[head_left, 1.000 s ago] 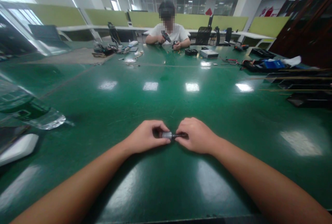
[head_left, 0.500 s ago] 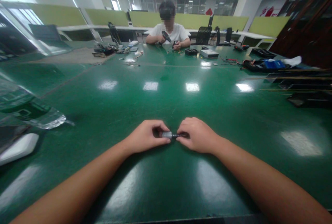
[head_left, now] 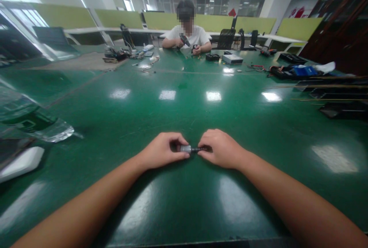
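A short silver cylinder (head_left: 185, 148) with a thin dark, ridged rod (head_left: 194, 150) at its right end lies level, low over the table. My left hand (head_left: 164, 149) pinches the cylinder between thumb and fingertips. From the other side, my right hand (head_left: 220, 149) has thumb and fingers closed round the rod, and its far end is hidden inside that hand. A small gap separates the fingertips of both hands, where the bare rod shows.
The glossy green table (head_left: 184, 114) reflects ceiling lights. At left lie a clear water bottle (head_left: 37, 119) and a white object (head_left: 23, 163). Long dark parts (head_left: 342, 108) lie at right. Across the table a person (head_left: 186, 35) holds a power drill (head_left: 184, 40) and a small dark item.
My right hand has shifted very slightly to the right along the rod. My left hand keeps its grip on the cylinder.
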`<state>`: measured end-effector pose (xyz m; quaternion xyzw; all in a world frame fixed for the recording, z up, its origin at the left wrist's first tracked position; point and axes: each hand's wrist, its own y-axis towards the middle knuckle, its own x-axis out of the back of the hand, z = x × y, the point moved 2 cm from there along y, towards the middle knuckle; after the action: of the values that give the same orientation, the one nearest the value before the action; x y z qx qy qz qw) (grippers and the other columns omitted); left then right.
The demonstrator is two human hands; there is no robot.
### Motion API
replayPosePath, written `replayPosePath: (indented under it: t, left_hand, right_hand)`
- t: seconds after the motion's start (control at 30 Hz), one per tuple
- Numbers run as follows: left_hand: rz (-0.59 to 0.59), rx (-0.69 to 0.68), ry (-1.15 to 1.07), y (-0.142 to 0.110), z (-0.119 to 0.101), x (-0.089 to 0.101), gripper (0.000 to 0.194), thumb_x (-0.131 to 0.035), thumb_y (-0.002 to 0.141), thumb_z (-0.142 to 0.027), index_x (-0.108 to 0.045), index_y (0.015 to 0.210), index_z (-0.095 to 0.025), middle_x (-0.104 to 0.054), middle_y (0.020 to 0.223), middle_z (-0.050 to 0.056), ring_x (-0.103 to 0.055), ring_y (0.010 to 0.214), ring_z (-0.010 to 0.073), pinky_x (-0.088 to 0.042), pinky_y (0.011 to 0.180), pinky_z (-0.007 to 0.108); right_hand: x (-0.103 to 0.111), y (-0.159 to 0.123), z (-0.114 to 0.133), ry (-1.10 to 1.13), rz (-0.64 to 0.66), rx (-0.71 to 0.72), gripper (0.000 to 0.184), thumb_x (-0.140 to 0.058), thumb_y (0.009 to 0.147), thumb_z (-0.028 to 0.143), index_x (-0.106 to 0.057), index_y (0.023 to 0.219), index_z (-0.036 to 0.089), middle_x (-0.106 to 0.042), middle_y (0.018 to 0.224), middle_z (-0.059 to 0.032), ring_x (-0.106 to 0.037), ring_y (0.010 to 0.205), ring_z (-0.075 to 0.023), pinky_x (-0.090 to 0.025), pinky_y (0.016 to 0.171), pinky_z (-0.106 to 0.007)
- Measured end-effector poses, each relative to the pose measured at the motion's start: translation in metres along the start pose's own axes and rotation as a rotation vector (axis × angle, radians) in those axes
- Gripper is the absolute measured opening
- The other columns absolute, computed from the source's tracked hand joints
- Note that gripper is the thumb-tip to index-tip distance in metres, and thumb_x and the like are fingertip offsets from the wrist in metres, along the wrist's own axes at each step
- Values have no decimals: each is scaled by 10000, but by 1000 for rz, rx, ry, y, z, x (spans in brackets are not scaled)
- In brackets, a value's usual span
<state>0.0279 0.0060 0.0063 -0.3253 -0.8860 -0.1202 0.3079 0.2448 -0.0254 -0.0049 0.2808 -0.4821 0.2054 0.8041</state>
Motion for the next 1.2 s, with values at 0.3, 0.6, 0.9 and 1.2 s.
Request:
replayPosePath:
  t: [0.3, 0.6, 0.9, 1.2]
  left_hand:
    - [8, 5, 2, 0, 1, 0, 245, -786, 775, -327, -731, 918, -135, -728, 846, 50, -668, 757, 182, -527, 708, 269]
    - [1, -6, -14, 0, 3, 0, 247, -789, 774, -335, -729, 918, -144, -730, 851, 47, -667, 747, 176, -535, 703, 266]
    - [0, 4, -21, -1, 4, -1, 254, -792, 777, -342, -730, 922, -144, -729, 849, 49, -674, 756, 183, -534, 702, 276]
    - [15, 9, -36, -1, 4, 0, 276, -801, 775, -350, -732, 932, -135, -737, 865, 57, -682, 766, 188, -538, 711, 280]
  right_hand:
    - [3, -2, -1, -8, 11, -13, 95, -677, 887, 259, -733, 907, 185, -721, 892, -50, -614, 902, -197, -424, 832, -334]
    - [7, -3, -1, -19, 22, -30, 96, -674, 884, 251, -739, 913, 187, -724, 887, -52, -621, 908, -199, -427, 834, -337]
    - [8, -5, -2, -45, 50, -39, 112, -669, 887, 265, -745, 917, 188, -724, 886, -50, -619, 893, -199, -428, 823, -341]
    - [15, -6, -6, -62, 67, -64, 124, -678, 880, 283, -753, 916, 191, -729, 898, -45, -623, 893, -204, -431, 816, -342]
